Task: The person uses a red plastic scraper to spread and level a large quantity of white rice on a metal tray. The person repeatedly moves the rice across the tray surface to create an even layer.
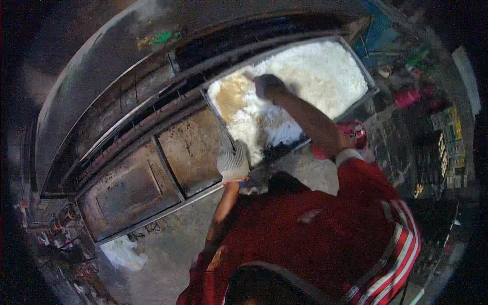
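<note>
My left hand [233, 162], in a ribbed light knit glove, is at the near side of a long metal frame [164, 213], where a cross divider [220, 120] meets it. The divider's dark end overlaps the glove, and the fingers' grip is unclear. My right hand [268, 85], dark and blurred, reaches over white fluffy-looking material [324, 72] that fills the frame's right section. A short pale thing [248, 76] juts from its fingertips; blur hides whether it is a tool. Tan patches [230, 93] show in the white material left of this hand.
Bare, stained metal panels [194, 145] form the left sections, split by a dark crossbar [167, 167]. A long dark metal housing [126, 103] runs behind. White scrap [124, 251] lies on the floor at lower left. A red object [354, 133] stands beside my right forearm. Clutter lines the right.
</note>
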A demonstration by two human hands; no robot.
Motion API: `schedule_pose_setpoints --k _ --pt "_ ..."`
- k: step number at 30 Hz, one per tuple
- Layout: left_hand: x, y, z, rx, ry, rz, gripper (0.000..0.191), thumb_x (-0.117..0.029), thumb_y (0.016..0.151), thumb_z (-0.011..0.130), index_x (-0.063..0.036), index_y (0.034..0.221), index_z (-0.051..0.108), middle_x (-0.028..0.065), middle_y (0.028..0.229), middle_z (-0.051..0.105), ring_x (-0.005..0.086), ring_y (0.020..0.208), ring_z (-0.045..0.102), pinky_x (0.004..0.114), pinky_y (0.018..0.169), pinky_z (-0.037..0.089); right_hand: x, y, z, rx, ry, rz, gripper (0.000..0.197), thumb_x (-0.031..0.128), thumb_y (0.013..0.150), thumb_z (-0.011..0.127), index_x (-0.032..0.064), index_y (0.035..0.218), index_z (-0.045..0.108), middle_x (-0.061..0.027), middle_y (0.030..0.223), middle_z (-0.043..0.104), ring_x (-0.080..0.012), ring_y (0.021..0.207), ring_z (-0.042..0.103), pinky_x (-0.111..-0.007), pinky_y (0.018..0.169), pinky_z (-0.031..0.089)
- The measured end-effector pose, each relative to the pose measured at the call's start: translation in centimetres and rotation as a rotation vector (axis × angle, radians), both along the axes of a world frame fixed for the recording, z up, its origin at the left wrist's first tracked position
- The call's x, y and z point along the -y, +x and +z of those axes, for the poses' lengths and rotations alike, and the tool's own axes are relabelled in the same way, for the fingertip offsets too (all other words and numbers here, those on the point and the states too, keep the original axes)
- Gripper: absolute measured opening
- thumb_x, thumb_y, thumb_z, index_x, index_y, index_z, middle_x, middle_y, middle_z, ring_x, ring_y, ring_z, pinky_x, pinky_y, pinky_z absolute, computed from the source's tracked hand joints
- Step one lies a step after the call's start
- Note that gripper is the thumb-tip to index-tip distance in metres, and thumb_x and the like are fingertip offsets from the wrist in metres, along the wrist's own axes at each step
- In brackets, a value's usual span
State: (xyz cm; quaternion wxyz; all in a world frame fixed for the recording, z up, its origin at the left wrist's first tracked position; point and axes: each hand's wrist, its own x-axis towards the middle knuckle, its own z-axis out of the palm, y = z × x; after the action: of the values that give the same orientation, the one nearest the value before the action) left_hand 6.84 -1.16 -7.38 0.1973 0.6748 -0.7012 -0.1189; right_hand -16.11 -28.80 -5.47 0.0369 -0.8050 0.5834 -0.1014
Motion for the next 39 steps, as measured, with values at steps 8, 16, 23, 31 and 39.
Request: schedule_pose_setpoints --k 8,16,23,31,39 --pt "-1.2 1.7 2.8 -0.065 0.161 0.183 0.043 -0.040 0.105 0.040 -0.0130 0.129 0.063 0.0235 0.117 0.065 0.0444 0.099 0.064 0.054 0.085 0.051 -5.5 5.0 7.3 -0.042 0.188 0.189 0.027 0.022 0.093 0.059 0.0039 0.110 0.067 -0.0121 0.080 0.067 -0.0231 0.066 0.064 -0.039 0.064 0.054" --pt "-0.2 1.6 0.3 0.005 0.018 0.084 0.038 -0.034 0.102 0.045 -0.0120 0.126 0.064 0.0211 0.114 0.068 0.0417 0.095 0.065 0.053 0.080 0.052 -6.8 3.0 6.6 -0.141 0.239 0.100 0.045 0.026 0.091 0.058 0.0100 0.134 0.058 -0.0241 0.109 0.070 -0.0329 0.099 0.070 -0.045 0.088 0.054" --pt "-0.3 0.8 1.8 0.081 0.057 -0.003 0.038 -0.024 0.098 0.048 -0.0092 0.130 0.062 0.0234 0.139 0.055 0.0390 0.114 0.062 0.051 0.088 0.054 -5.6 0.1 4.7 0.013 0.263 0.106 0.038 0.036 0.092 0.059 0.0086 0.117 0.066 -0.0211 0.088 0.072 -0.0302 0.082 0.071 -0.045 0.076 0.055" --pt "-0.1 0.9 3.0 -0.009 -0.040 0.031 0.042 -0.029 0.094 0.055 -0.0111 0.131 0.061 0.0225 0.116 0.065 0.0399 0.088 0.068 0.051 0.072 0.055 -7.9 2.7 9.3 0.010 0.168 0.133 0.024 0.024 0.087 0.059 0.0055 0.077 0.070 -0.0158 0.070 0.068 -0.0283 0.069 0.068 -0.049 0.066 0.054" --pt "-0.5 1.9 6.3 0.223 0.086 -0.052 0.032 -0.023 0.091 0.057 -0.0122 0.120 0.066 0.0194 0.107 0.067 0.0368 0.087 0.068 0.047 0.067 0.056 -4.2 5.0 5.3 0.381 0.185 0.169 0.016 0.016 0.086 0.056 0.0087 0.076 0.066 -0.0135 0.063 0.063 -0.0259 0.053 0.058 -0.045 0.054 0.048"
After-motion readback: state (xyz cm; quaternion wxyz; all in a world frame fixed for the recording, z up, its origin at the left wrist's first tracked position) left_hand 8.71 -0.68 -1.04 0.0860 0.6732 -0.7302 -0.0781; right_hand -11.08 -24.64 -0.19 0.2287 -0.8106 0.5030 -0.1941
